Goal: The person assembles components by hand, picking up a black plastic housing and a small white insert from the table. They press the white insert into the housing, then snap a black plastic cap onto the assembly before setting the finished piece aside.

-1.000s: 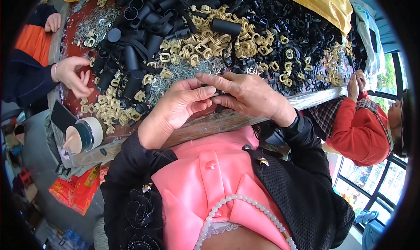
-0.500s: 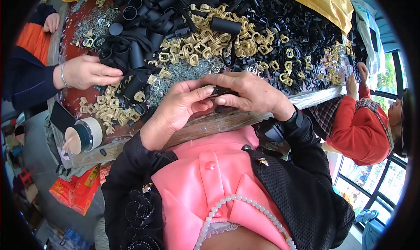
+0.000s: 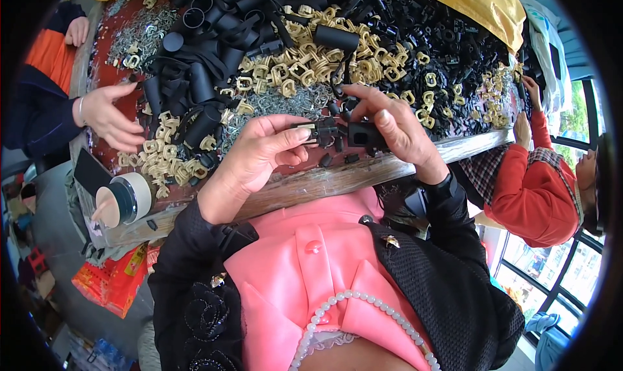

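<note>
Above the table's wooden front edge, my left hand (image 3: 263, 150) pinches a small black plastic part (image 3: 326, 132) between thumb and fingers. A pale or metal bit shows on that part beside the thumb. My right hand (image 3: 405, 134) holds a black rectangular plastic piece (image 3: 365, 136) with a dark opening, its forefinger stretched out beyond it. The two black pieces lie end to end; whether they are joined I cannot tell. Past my fingers lie a heap of silvery metal clips (image 3: 279, 105) and a pile of cream-coloured plastic rings (image 3: 295, 66).
Black tubes and straps (image 3: 201, 79) and many small black parts (image 3: 448, 47) cover the table. A co-worker's hand (image 3: 107, 115) hovers at the left, near a round jar (image 3: 130, 199). A person in red (image 3: 532, 189) works at the right. The wooden edge (image 3: 324, 186) runs before me.
My hands have drawn apart, bringing the black pieces into sight; my right hand moved right and opened its grip somewhat. The co-worker's hand at the left pulled back from the black tubes, fingers spread.
</note>
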Motion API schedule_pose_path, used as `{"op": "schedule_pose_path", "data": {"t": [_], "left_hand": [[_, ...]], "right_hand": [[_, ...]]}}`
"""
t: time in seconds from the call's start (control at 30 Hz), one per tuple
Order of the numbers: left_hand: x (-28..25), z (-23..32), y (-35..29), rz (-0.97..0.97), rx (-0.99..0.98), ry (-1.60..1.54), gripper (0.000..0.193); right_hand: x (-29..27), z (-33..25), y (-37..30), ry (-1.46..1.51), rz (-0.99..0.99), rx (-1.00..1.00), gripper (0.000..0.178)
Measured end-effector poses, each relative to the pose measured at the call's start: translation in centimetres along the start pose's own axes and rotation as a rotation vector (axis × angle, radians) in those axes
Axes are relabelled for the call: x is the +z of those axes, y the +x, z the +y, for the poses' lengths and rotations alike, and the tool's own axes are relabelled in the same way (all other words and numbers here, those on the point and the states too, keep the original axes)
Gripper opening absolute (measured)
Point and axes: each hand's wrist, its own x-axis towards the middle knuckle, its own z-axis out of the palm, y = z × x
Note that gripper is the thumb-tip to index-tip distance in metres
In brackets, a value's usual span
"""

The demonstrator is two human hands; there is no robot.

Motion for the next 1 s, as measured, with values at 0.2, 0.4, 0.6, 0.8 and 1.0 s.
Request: {"op": "schedule_pose_path", "data": {"t": [0.2,0.4,0.6,0.8,1.0], "left_hand": [[1.4,-0.7,0.2,-0.024,-0.039,0.101,0.028],[1.0,-0.3,0.4,0.000,-0.065,0.157,0.025],[1.2,-0.2,0.4,0.021,-0.085,0.146,0.025],[1.1,-0.1,0.6,0.057,-0.134,0.121,0.026],[1.6,-0.5,0.7,0.046,-0.068,0.124,0.028]], "right_hand": [[2.3,-0.5,0.5,-0.015,0.062,-0.120,0.062],[2.9,-0.7,1.1,-0.020,0.049,-0.064,0.055],[3.6,-0.5,1.1,0.171,0.037,0.130,0.055],[4.0,0.5,1.3,0.262,0.036,-0.076,0.074],[3.9,0.9,1.2,0.348,-0.126,-0.228,0.085]]}}
